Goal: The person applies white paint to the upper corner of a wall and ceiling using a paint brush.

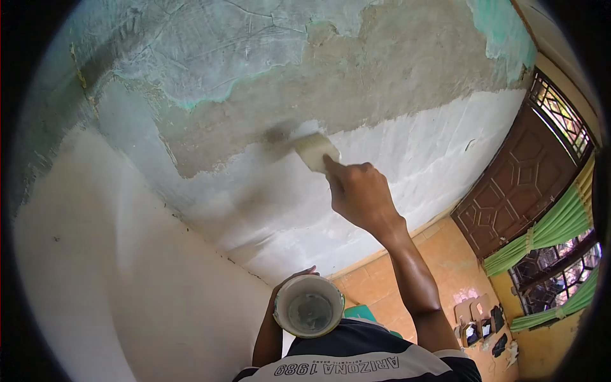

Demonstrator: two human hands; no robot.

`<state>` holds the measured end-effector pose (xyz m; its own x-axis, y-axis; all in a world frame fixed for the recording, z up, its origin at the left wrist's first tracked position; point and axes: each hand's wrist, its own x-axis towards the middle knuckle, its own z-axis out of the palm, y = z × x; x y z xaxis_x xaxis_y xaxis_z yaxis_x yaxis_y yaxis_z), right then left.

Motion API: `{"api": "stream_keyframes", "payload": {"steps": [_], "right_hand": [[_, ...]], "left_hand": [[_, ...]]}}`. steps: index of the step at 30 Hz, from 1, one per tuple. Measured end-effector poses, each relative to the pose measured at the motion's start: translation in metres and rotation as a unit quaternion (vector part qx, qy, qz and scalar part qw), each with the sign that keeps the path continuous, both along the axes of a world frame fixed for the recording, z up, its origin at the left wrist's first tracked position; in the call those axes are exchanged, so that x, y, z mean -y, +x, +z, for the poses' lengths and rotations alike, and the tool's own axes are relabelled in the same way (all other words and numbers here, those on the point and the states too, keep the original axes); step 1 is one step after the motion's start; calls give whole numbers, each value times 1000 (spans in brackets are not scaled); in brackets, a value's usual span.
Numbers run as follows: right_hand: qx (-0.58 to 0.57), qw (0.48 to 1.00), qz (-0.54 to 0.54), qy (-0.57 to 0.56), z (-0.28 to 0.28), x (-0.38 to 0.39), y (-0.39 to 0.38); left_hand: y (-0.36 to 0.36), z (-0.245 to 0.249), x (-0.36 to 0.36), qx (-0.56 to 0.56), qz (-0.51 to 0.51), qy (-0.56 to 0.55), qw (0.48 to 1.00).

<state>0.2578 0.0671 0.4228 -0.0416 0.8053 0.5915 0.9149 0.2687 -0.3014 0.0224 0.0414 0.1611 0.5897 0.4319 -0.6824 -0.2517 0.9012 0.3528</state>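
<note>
My right hand is closed around a flat, pale scraper, its index finger pressed on the blade. The blade lies at the wall, where white coating borders bare grey-brown plaster. Close to my body, my left hand holds a round tub with greyish material at its bottom. Only some fingers of that hand show at the tub's far rim; the rest is hidden behind the tub.
A white wall meets the coated wall at a corner on the left. On the right are a brown door, green curtains, a barred window and an orange tiled floor. Dark items on a rack stand at lower right.
</note>
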Motion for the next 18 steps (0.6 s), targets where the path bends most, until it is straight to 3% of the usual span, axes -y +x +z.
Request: {"api": "stream_keyframes", "payload": {"steps": [4,7,9,13,15,18], "right_hand": [[-47,997,19,64,18,-7,-21],[-12,999,4,33,-2,-22,-29],[-14,1000,5,20,-15,-24,-33],[-27,999,-15,-22,-32,-21,-40],[-8,999,-17,-38,-40,-19,-40],[3,997,-16,-80,-56,-19,-32]], "left_hand": [[0,-10,0,-6,-23,-23,999],[1,-3,-2,-26,-54,-28,998],[1,10,-3,45,-107,-24,993],[0,-1,5,37,-72,-8,997],[5,27,16,-61,-17,38,997],[6,15,6,-22,-66,-23,997]]}}
